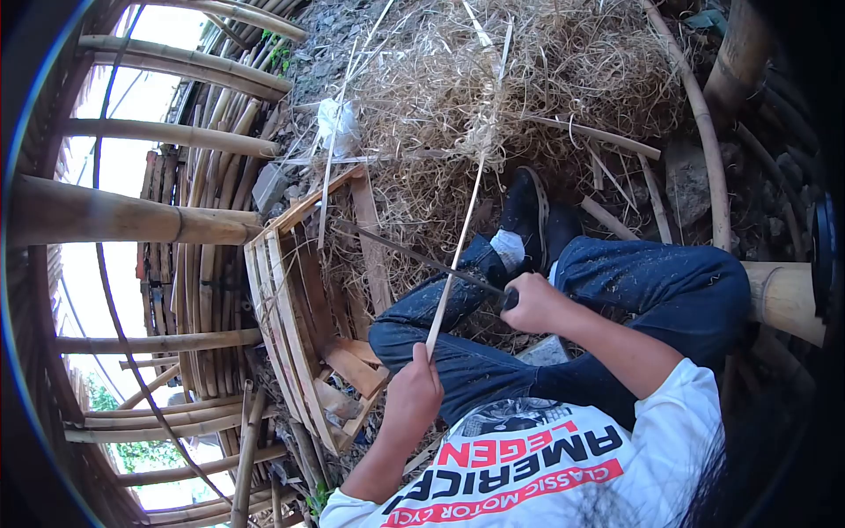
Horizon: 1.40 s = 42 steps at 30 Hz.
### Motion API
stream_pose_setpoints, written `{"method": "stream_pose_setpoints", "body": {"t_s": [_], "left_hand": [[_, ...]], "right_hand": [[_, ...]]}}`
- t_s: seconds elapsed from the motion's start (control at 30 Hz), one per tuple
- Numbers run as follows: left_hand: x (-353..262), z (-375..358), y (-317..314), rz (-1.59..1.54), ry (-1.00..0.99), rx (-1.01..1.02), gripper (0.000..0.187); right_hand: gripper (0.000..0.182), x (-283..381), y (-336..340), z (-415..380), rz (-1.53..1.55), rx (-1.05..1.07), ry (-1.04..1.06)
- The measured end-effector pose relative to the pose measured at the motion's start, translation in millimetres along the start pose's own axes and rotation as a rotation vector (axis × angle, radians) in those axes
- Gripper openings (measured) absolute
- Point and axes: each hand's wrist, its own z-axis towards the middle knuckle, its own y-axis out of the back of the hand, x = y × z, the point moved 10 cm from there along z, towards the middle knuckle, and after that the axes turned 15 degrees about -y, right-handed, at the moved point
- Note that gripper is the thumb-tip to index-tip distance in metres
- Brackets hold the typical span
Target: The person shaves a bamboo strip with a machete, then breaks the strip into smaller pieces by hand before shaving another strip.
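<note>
My left hand (pixel 414 392) is closed around the near end of a long, pale bamboo strip (pixel 451 277). The strip runs away from me over my leg toward a heap of curly shavings (pixel 528 97). In my right hand (pixel 532 305), fingers wrapped round its dark handle, is a knife (pixel 414 253) with a long narrow blade. The blade points left and crosses the strip a little beyond my left hand. My jeans (pixel 458 370) are dusted with fine shavings.
A slatted wooden crate (pixel 273 290) lies to the left, wood pieces inside it. Bamboo poles (pixel 167 134) form a railing farther left. More pale strips (pixel 598 134) and a white plastic bag (pixel 336 123) lie by the shavings. Stones (pixel 688 180) and a thick bamboo post (pixel 738 57) stand right.
</note>
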Motion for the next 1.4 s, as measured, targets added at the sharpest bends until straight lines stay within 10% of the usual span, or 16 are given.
{"method": "stream_pose_setpoints", "body": {"t_s": [0.53,0.9,1.4], "left_hand": [[-6,-4,18,0.043,-0.033,-0.003,0.012],[3,2,21,0.042,-0.006,0.002,0.012],[3,-11,18,-0.043,-0.019,0.043,0.010]], "right_hand": [[0.023,-34,81,65,0.139,-0.336,-0.082],[0.023,14,-23,-3,0.102,0.037,0.061],[0.028,-35,75,65,-0.013,-0.283,-0.112]]}}
